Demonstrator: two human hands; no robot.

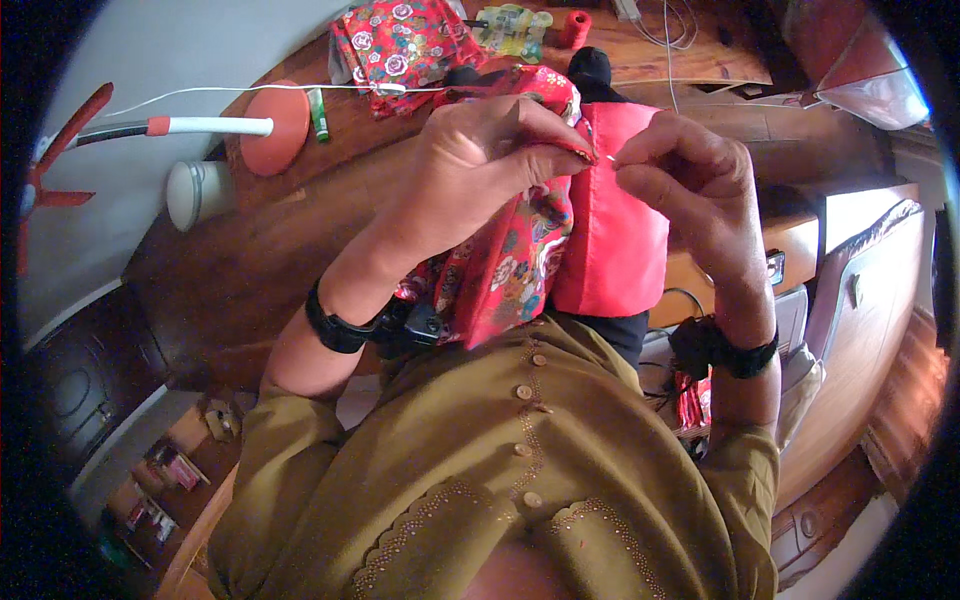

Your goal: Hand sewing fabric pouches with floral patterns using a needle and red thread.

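My left hand [490, 150] is closed in a pinch, with a thin red edge of cloth showing at its fingertips. Below it hangs red floral cloth [545, 225], draped over my lap. Facing it, my right hand [695, 185] pinches a tiny bright sliver [611, 157] that looks like a sewing needle; most of it is hidden by the fingers. The two sets of fingertips are close together but apart. Beneath them lies a smooth pink-red fabric piece [615, 235] with a lengthwise seam, next to the floral cloth. Black material shows at its top and bottom.
On the wooden table [300, 225] lie more folded floral cloth [400, 45], a patterned clear packet [512, 32] and a red thread spool [576, 28]. A lamp with an orange base [275, 130] stands left, near a white cup [198, 195]. A white cable [220, 91] crosses the table.
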